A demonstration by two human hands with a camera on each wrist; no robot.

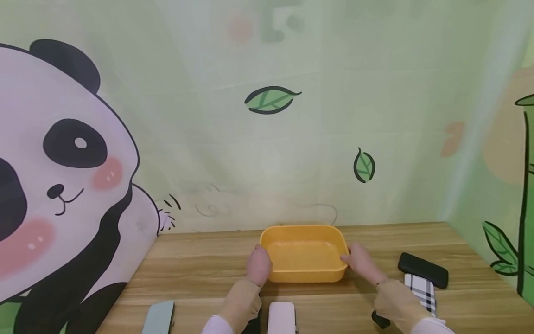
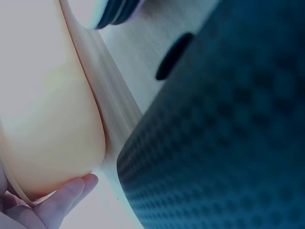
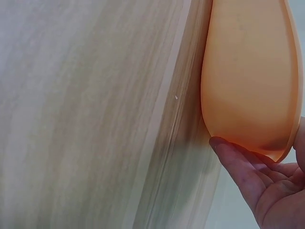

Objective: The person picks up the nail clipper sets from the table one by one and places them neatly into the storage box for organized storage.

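A yellow plastic tray (image 1: 306, 274) with raised walls is at the back of the wooden table. My left hand (image 1: 259, 265) grips its left end. At the right end my right hand (image 1: 359, 262) holds the rim, thumb over the edge. In the right wrist view, the fingers (image 3: 238, 174) lie along the outside of the tray wall (image 3: 252, 71), with the thumb at the rim. The left wrist view shows fingertips (image 2: 71, 191) against the outer wall of the tray (image 2: 52, 133).
Nearer me lie a grey-green flat case (image 1: 158, 317) and a pale pink one (image 1: 282, 317). To the right are a black rounded slab (image 1: 423, 270), a plaid slab (image 1: 421, 287) and a black piece (image 1: 380, 319) partly under my right arm. A dark textured object (image 2: 228, 129) looms in the left wrist view.
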